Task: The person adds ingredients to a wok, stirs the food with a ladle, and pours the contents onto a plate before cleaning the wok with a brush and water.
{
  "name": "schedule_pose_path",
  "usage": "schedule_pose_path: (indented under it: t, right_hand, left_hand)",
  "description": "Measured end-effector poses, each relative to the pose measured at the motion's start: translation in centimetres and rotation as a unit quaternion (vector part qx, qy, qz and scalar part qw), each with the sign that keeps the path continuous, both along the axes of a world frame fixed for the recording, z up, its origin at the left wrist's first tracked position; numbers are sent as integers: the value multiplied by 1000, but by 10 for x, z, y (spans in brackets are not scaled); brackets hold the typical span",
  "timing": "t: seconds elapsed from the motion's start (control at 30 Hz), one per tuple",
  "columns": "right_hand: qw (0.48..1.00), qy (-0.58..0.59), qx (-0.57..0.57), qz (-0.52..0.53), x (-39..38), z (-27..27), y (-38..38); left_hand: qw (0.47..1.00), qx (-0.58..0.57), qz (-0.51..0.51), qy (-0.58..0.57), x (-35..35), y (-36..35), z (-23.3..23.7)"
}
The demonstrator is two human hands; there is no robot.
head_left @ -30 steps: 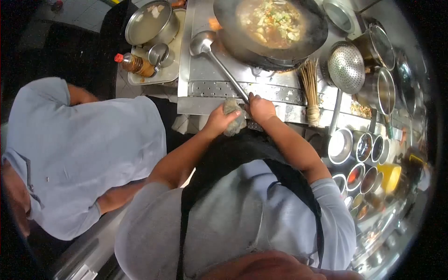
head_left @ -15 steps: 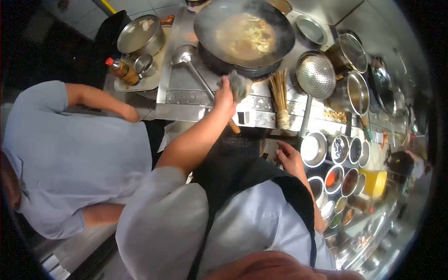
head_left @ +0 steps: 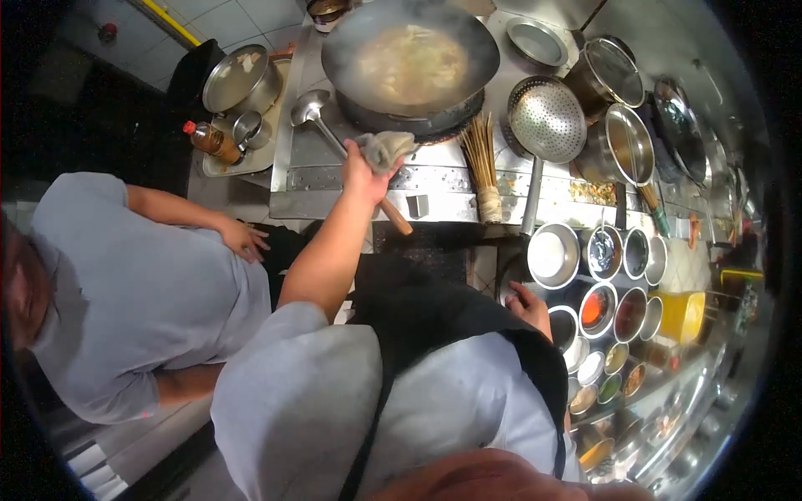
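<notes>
My left hand (head_left: 361, 171) is closed on a folded grey cloth (head_left: 386, 149), pressing it against the near lip of the wok (head_left: 422, 125), which sits on the burner at twelve o'clock, full of steaming broth. To do this grip well, I judge I should keep the cloth thick between my palm and the metal, take the rim squarely and not at a corner of the rag, and hold my wrist clear of the steam. With this much liquid, any lift or tilt wants to be slow and level.

My right hand (head_left: 530, 305) hangs low at five o'clock, beside the seasoning bowls. I can't tell whether its fingers are spread or curled.

Working outward from the left hand:
- One ladle (head_left: 311, 107), with its bowl at eleven o'clock on the steel ledge and its handle passing under my wrist.
- One bamboo brush (head_left: 483, 163) at three o'clock, standing on end.
- One perforated strainer (head_left: 547, 118) at two o'clock.
- Two steel pots (head_left: 626, 142) beyond the strainer.
- One flat dish (head_left: 535, 42) at one o'clock.
- At least eight round seasoning bowls (head_left: 554, 255) at four o'clock, in two rows. Smaller ones below them are too crowded to count.
- One tray (head_left: 219, 165) at ten o'clock, carrying one lidded pot (head_left: 238, 79), one small cup (head_left: 249, 127) and one bottle (head_left: 209, 140).
- One co-worker (head_left: 125, 292) in a grey shirt at eight o'clock, well apart from the stove.
</notes>
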State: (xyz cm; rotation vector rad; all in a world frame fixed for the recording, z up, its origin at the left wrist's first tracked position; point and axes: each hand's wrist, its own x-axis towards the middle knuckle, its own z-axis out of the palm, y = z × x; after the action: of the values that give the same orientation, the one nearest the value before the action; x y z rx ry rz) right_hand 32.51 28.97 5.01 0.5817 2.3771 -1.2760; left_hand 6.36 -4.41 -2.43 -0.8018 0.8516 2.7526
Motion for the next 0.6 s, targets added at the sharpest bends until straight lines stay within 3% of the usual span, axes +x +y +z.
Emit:
schedule_pose_path:
  t: [0.1, 0.2, 0.27, 0.37, 0.47, 0.5, 0.57, 0.6]
  right_hand:
    - [999, 35, -9, 14, -21, -16, -12]
    - [999, 13, -26, 19, -49, -5, -36]
    - [997, 47, 18, 64, -64, 7, -51]
    - [999, 22, -18, 30, -67, -16, -54]
    - [993, -6, 71, 92, -54, -82, -41]
    - [993, -6, 69, 95, -39, -108, -37]
    - [996, 65, -43, 47, -7, -167, -24]
    - [995, 59, -16, 81, 8, -206, -12]
  left_hand:
    - [997, 72, -33, 19, -39, 17, 18]
    - [993, 64, -85, 50, -60, 32, 28]
    - [997, -10, -66, 27, -60, 36, 26]
    - [997, -16, -73, -36, -79, 37, 11]
    - [993, -19, -81, -78, -88, 45, 3]
    - [990, -10, -102, -96, -86, 44, 3]
    - [983, -9, -136, -123, -90, 41, 1]
    - [983, -8, -135, -124, -91, 40, -7]
